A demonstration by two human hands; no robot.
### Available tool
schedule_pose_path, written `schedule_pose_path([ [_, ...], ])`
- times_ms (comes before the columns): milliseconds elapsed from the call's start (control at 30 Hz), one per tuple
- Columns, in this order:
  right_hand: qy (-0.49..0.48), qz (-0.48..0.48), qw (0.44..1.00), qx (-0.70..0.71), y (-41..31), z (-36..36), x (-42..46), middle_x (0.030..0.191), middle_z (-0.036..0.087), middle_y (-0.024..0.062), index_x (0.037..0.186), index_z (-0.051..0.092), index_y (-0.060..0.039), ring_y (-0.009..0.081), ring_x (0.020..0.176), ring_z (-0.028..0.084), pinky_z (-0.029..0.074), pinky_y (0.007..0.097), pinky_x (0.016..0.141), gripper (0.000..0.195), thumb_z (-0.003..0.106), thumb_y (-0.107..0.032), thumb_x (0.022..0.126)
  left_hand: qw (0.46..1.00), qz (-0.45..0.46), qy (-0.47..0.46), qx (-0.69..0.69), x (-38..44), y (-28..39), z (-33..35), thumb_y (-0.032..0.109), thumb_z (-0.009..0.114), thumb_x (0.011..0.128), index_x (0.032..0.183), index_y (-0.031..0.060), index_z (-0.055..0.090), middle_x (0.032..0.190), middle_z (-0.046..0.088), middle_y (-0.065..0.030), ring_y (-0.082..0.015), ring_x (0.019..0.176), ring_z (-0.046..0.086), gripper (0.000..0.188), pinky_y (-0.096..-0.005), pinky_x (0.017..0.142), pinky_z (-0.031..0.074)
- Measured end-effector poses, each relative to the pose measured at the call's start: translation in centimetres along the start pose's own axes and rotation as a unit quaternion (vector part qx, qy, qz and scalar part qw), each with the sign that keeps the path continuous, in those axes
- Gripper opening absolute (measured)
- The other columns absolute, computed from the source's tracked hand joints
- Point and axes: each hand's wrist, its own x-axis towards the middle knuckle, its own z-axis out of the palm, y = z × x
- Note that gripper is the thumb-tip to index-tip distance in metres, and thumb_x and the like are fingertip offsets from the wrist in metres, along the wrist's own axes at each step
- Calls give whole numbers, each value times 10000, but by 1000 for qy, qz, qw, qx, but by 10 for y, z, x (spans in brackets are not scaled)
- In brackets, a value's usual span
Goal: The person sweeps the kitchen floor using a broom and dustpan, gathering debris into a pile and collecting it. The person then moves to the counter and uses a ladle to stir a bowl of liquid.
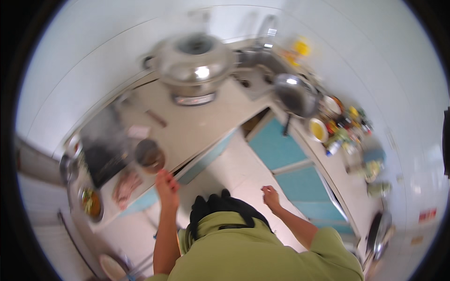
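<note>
My left hand [166,187], fingers curled, is at the counter's front edge. Its fingertips overlap the near rim of a dark round bowl [149,154] in this view; blur hides whether they grip it. Beside the bowl, a piece of raw meat [127,186] lies on the counter. A black flat cooktop [103,145] is behind them, with a steam-like haze over its far part. My right hand [270,197] hangs over the floor by the teal cabinets, with curled fingers and no object visible in it.
A large lidded steel pot [193,66] stands on a base at the back, beside the sink [255,80]. A wok [295,96] overhangs the right counter; a yellow-filled bowl [318,130] and several bottles [346,130] sit beyond. A dish of food [91,203] is at left.
</note>
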Motion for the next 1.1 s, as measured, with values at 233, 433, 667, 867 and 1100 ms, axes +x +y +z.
schedule_pose_path([
  [233,58,68,996,22,46,-42,12,591,585,70,932,586,-29,157,475,545,451,323,489,292,567,-317,885,999,-11,34,-16,-3,-4,9,268,491,962,893,108,503,678,409,38,-56,484,326,175,-202,397,239],
  [433,102,62,993,25,70,-71,44,582,574,60,833,613,-8,142,477,530,443,319,487,330,570,-331,883,999,-3,47,-13,-3,-2,7,277,484,976,912,116,489,678,403,52,-30,479,311,173,-184,379,221],
  [667,99,80,991,39,101,-134,100,574,569,61,791,626,-10,144,472,527,448,324,490,344,561,-336,882,999,13,50,-11,-6,-2,3,271,475,980,930,120,485,677,387,49,-26,462,291,160,-181,361,198],
  [867,180,8,981,-66,153,-189,151,616,611,107,895,606,-35,199,516,589,457,359,501,277,587,-309,867,999,5,27,-24,-4,-19,19,250,470,982,989,105,497,681,370,50,-25,478,288,148,-176,367,204],
  [1100,152,-117,977,-94,63,-210,220,675,626,118,948,625,-94,285,631,608,466,401,587,206,582,-279,868,996,5,14,-88,1,-15,2,241,475,982,988,100,492,695,344,48,-30,487,261,142,-182,375,184],
])
